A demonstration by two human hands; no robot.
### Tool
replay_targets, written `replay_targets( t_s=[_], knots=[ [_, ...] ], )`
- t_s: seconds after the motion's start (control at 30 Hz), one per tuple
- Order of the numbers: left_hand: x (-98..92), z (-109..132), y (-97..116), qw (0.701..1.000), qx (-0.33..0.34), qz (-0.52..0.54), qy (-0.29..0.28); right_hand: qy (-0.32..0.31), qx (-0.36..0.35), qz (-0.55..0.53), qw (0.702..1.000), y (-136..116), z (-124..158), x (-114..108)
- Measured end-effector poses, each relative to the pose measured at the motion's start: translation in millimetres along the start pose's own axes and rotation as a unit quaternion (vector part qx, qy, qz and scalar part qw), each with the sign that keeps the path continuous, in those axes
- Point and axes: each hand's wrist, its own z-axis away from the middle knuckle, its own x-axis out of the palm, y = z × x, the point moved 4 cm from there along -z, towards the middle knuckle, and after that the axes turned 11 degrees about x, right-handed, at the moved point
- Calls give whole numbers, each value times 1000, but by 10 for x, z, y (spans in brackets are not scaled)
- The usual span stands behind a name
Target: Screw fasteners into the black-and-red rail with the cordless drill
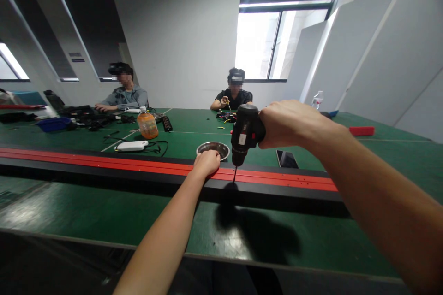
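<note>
My right hand (290, 124) is closed round the grip of a black cordless drill (244, 133), held upright with its bit pointing down onto a long red and black rail (104, 163) that lies across the green table. My left hand (206, 162) rests on the rail just left of the bit, fingers curled under; whether it holds anything is hidden. A round metal bowl (212, 150) sits right behind the left hand.
A phone (286, 159) lies behind the rail at the right. An orange bottle (147, 124), a white box (131, 146) with a cable and a remote (167, 123) sit further back. Two other people sit at the far side of the green table (86, 207).
</note>
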Motion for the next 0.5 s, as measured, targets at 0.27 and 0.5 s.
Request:
replay_targets(
  t_s=[0.27,0.5],
  knots=[
    [-12,8,32,999,9,-28,-21,-10,26,16,999,101,223,-15],
    [2,9,39,998,11,-51,-18,-16,118,-44,992,582,685,172]
  ],
)
